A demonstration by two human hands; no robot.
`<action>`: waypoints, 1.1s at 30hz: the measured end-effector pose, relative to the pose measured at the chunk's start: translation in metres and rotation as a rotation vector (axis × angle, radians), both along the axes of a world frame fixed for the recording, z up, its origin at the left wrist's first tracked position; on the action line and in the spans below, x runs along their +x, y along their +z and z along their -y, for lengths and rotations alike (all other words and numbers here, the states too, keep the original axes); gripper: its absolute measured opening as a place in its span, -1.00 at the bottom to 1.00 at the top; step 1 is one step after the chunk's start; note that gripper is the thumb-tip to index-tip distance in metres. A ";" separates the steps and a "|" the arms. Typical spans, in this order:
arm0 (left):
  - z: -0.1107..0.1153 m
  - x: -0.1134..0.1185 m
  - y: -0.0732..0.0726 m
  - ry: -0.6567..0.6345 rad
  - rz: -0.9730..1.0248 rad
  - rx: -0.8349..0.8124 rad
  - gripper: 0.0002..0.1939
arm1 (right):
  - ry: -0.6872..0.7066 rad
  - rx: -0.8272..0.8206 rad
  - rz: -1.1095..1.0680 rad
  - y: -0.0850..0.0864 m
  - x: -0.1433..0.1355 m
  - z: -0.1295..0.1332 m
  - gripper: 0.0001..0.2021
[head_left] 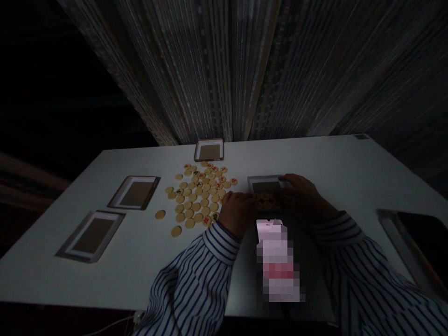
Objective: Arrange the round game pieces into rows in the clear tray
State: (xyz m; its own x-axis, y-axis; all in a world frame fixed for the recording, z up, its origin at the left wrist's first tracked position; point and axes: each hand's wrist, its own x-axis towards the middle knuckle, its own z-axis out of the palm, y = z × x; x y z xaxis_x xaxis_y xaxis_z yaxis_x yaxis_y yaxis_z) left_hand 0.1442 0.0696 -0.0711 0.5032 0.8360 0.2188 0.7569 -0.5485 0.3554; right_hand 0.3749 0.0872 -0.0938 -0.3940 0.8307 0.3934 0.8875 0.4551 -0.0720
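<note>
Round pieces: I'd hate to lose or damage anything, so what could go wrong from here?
The left hand is close beside the scattered pieces; a sideways move might scatter them further. Its striped sleeve could brush the nearest ones. The lit phone lies just on the wearer's side of the small box between the hands, so a dropped piece might hit its screen.
</note>
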 end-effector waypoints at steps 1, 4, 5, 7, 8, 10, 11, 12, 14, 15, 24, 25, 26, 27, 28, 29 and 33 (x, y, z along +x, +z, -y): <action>0.000 0.000 0.000 -0.003 0.002 -0.001 -0.75 | -0.002 0.007 0.000 0.000 0.000 0.000 -0.84; 0.000 0.001 0.001 -0.003 0.015 -0.007 -0.75 | 0.000 0.036 -0.006 0.000 0.001 -0.001 -0.84; 0.000 0.001 0.001 -0.002 0.016 -0.010 -0.76 | 0.004 0.048 -0.010 0.001 0.001 -0.002 -0.83; 0.000 0.000 0.002 0.003 0.015 -0.016 -0.76 | 0.014 0.063 -0.025 0.003 0.003 -0.003 -0.82; 0.000 0.000 0.002 0.005 0.012 -0.022 -0.75 | 0.012 0.063 -0.038 0.005 0.004 -0.003 -0.82; 0.000 -0.001 0.003 0.003 -0.001 -0.035 -0.73 | -0.014 0.036 -0.083 0.010 0.004 -0.002 -0.80; -0.001 -0.001 0.003 0.002 -0.005 -0.039 -0.72 | -0.042 0.012 -0.116 0.013 0.004 -0.001 -0.80; -0.001 -0.002 0.003 0.002 -0.007 -0.042 -0.71 | -0.079 -0.017 -0.153 0.016 0.004 0.000 -0.78; -0.001 -0.002 0.003 0.006 -0.007 -0.042 -0.70 | -0.176 -0.095 -0.215 0.020 0.002 0.002 -0.74; -0.001 -0.002 0.003 0.012 -0.004 -0.039 -0.70 | -0.223 -0.142 -0.231 0.021 0.001 0.002 -0.72; 0.000 -0.001 0.002 0.027 0.013 -0.034 -0.73 | -0.237 -0.307 -0.258 0.022 -0.005 0.001 -0.67; 0.000 -0.002 0.002 0.021 0.012 -0.035 -0.73 | -0.236 -0.303 -0.254 0.022 -0.005 0.001 -0.67; 0.000 -0.002 0.002 0.014 0.010 -0.037 -0.73 | -0.236 -0.297 -0.250 0.022 -0.004 0.001 -0.67; 0.000 -0.002 0.002 0.012 0.008 -0.038 -0.73 | -0.235 -0.287 -0.247 0.022 -0.004 0.001 -0.67; -0.001 -0.002 0.002 0.013 0.007 -0.038 -0.74 | -0.234 -0.275 -0.247 0.022 -0.004 0.001 -0.67; -0.001 -0.002 0.002 0.015 0.006 -0.038 -0.74 | -0.231 -0.267 -0.250 0.022 -0.004 0.001 -0.67; -0.001 -0.002 0.002 0.025 -0.005 -0.050 -0.76 | -0.243 -0.312 -0.260 0.024 -0.006 0.003 -0.64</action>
State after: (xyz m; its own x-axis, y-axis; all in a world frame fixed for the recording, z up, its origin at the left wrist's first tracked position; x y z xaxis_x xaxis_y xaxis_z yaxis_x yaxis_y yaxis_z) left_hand 0.1421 0.0704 -0.0687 0.4830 0.8582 0.1739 0.7719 -0.5111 0.3781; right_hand 0.3686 0.0846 -0.0699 -0.0953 0.9808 0.1703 0.9001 0.1580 -0.4059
